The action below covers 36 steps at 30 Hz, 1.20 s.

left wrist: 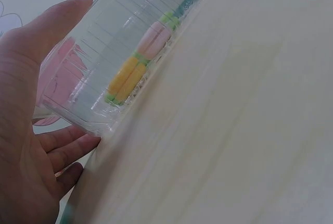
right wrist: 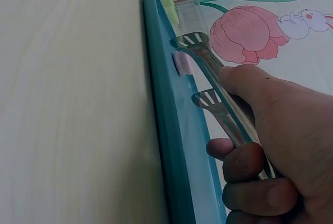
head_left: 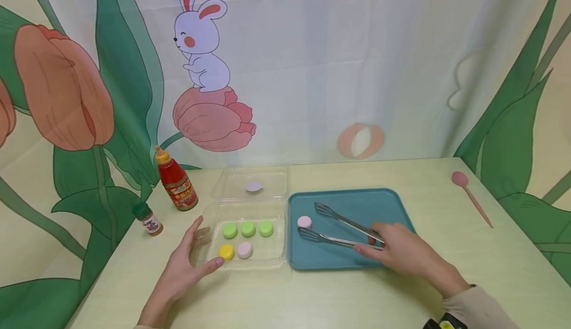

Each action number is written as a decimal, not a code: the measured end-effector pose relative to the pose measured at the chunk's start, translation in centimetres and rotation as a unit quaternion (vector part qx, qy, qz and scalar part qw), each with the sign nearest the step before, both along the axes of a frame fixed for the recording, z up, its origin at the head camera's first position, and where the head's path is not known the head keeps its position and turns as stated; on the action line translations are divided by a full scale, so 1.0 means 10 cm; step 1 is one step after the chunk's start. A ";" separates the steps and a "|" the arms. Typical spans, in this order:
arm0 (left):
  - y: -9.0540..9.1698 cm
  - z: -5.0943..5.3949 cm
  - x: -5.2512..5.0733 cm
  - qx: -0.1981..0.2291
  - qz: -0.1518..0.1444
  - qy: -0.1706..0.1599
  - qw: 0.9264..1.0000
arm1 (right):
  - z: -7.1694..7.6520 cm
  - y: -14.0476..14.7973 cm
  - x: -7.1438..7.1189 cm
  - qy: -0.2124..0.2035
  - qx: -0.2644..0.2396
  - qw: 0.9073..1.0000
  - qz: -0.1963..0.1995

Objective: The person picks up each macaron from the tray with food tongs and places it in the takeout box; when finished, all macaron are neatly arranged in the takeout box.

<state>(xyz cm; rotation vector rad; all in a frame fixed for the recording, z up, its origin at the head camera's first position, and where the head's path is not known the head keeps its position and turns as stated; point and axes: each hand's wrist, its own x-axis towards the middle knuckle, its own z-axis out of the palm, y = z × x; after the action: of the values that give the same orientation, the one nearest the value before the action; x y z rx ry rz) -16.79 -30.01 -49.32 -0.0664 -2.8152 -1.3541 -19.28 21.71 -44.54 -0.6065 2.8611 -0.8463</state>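
Observation:
My right hand (head_left: 401,250) grips metal tongs (head_left: 345,221), their two arms spread apart above a blue tray (head_left: 357,264). Beside the tips a pale pink macaron (head_left: 305,222) rests on the tray. My left hand (head_left: 180,269) is at the left side of a clear plastic box (head_left: 272,257), fingers spread around its corner. Inside the box are several green macarons (head_left: 248,228), one yellow macaron (head_left: 226,251) and one pink macaron (head_left: 245,249). The left wrist view shows the hand (left wrist: 31,99) with its thumb above the box wall (left wrist: 78,94) and fingertips near its lower corner.
The box's lid (head_left: 272,183) lies folded back, with a pale round piece (head_left: 254,186) on it. A red sauce bottle (head_left: 178,183) and a small green-capped jar (head_left: 148,219) stand at the left. A pink spoon (head_left: 471,197) lies at the right, and a printed curtain (head_left: 303,71) hangs behind.

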 end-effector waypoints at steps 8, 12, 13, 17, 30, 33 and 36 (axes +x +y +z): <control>0.02 -0.01 0.01 0.005 -0.003 0.008 1.000 | -0.01 -0.07 -0.01 -0.016 0.013 1.000 0.005; 0.02 -0.02 0.00 0.006 -0.004 0.007 1.000 | 0.00 -0.11 -0.03 -0.023 0.017 1.000 0.008; 0.02 -0.02 0.00 0.005 -0.004 0.009 1.000 | 0.01 -0.12 -0.03 -0.023 0.018 1.000 0.009; 0.01 -0.02 0.00 0.005 -0.005 0.010 1.000 | 0.00 -0.15 -0.04 -0.022 0.023 0.999 0.011; 0.01 0.01 0.00 0.007 0.000 -0.002 1.000 | -0.03 -0.19 -0.06 0.008 0.012 0.999 0.033; 0.01 0.01 0.01 0.008 0.000 -0.002 1.000 | -0.04 -0.19 -0.06 0.007 0.005 0.999 0.039; 0.00 0.01 0.01 0.009 0.000 -0.001 1.000 | -0.04 -0.18 -0.06 0.009 -0.002 0.999 0.042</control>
<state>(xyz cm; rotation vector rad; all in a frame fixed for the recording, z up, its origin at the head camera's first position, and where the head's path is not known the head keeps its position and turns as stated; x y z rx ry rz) -16.66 -29.97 -49.26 -0.0648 -2.8041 -1.3801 -19.86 19.90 -44.94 -0.7335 2.8278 -0.8369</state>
